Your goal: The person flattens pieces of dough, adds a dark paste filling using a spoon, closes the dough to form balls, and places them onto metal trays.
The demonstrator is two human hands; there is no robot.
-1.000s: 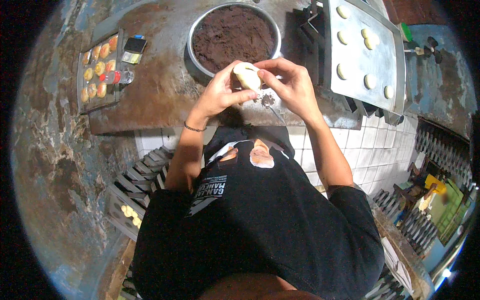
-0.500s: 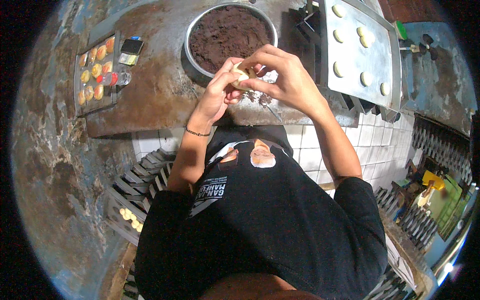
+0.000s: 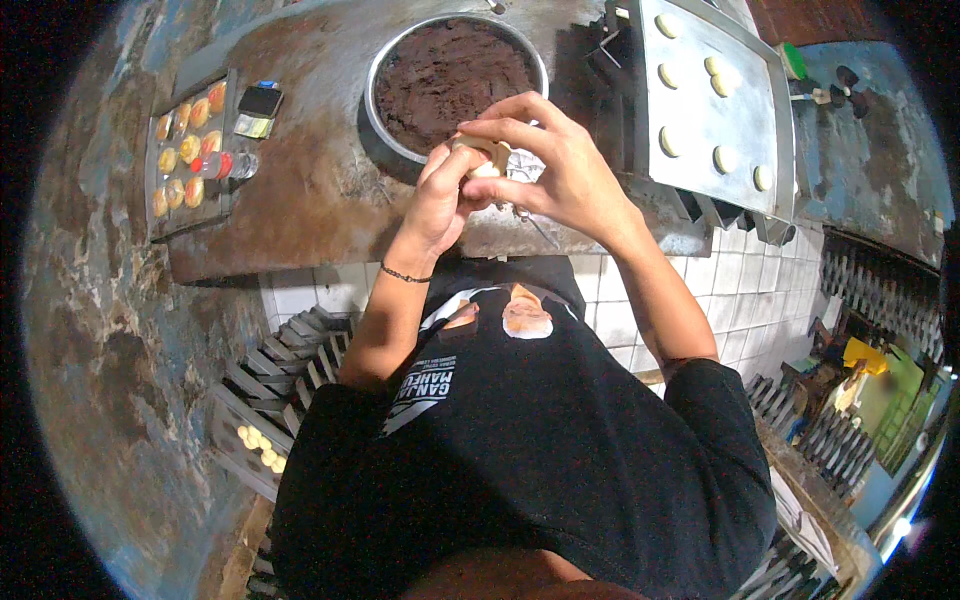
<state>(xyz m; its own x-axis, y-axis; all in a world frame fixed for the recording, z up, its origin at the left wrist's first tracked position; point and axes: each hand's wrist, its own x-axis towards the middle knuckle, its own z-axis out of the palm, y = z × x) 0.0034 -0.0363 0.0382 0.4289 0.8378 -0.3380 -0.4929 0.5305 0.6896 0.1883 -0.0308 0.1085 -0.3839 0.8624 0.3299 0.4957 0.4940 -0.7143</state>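
A pale piece of dough (image 3: 488,163) is held between my two hands, over the near edge of the worktable. My left hand (image 3: 443,195) is wrapped round it from the left, thumb pressed along it. From the right, my right hand (image 3: 550,150) curves over it with fingers and thumb closed on its edge. Just beyond my hands stands a round metal basin (image 3: 373,112) full of dark brown crumbly filling (image 3: 450,75). White flour (image 3: 525,170) and a thin metal tool (image 3: 542,232) lie on the table beneath my right hand.
At the right, a metal tray (image 3: 700,110) bears several pale dough rounds. On the left are a tray of baked buns (image 3: 190,150), a clear bottle with a red cap (image 3: 228,165) and a dark phone-like object (image 3: 260,101). Lower left, small dough balls (image 3: 260,448) sit on another tray.
My fingers have shifted round the dough. Its opening is more covered, and the left thumb lies further over it. Both hands stay in nearly the same place.
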